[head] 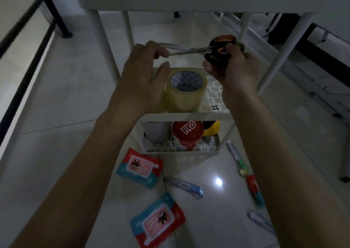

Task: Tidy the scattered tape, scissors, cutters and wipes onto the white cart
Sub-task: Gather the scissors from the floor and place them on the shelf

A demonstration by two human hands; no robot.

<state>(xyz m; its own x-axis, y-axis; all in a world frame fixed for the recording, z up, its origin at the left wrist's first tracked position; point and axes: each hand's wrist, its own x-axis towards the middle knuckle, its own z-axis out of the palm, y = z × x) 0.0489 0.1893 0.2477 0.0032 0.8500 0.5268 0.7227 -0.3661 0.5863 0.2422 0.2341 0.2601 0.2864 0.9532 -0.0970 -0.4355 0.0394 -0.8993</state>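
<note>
Right hand (230, 67) gripping scissors (206, 49) handles, left hand (144, 71) pinching blade tips, above white cart (186, 116); wipes on tiled floor (66, 96).

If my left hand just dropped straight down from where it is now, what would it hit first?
Most likely the clear tape roll on the cart's upper shelf: the left hand, pinching the scissors' blades, sits just above its left edge. Depth is unclear, so it might graze past.

A: What is the person wearing on the arms?

B: Nothing that shows. Both forearms are bare from the bottom edge up to the wrists, with no sleeve in view.

A: And the hands?

B: The left hand (141, 73) and the right hand (233, 67) are bare too: no gloves. Rings or a watch: none seen in this dim light.
</note>
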